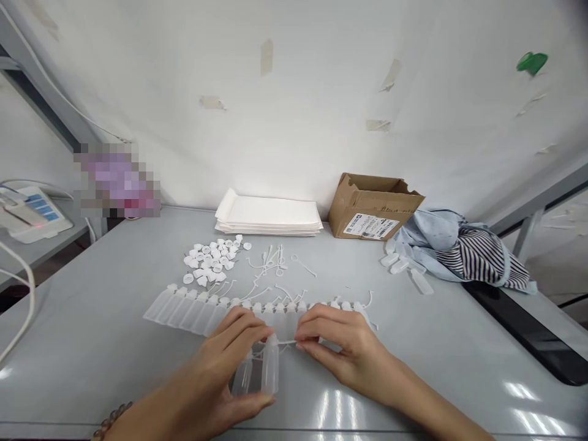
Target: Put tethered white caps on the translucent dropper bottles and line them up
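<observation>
Left hand [212, 370] grips a translucent cylindrical plastic bottle [271, 369] near the front edge of the grey bench [441, 343]; right hand [351, 337] pinches a thin white plastic strip [287, 342] beside its neck.

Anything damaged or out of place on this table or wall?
Yes: the cardboard box at the back right has a ragged, torn-looking rim; rumpled cloth lies heaped beside it; leftover-looking tape scraps cling to the wall.

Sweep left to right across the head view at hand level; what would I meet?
Curved white cable, bare left hand, two narrow translucent plastic bottles, bare right hand, long flat black object.
</observation>
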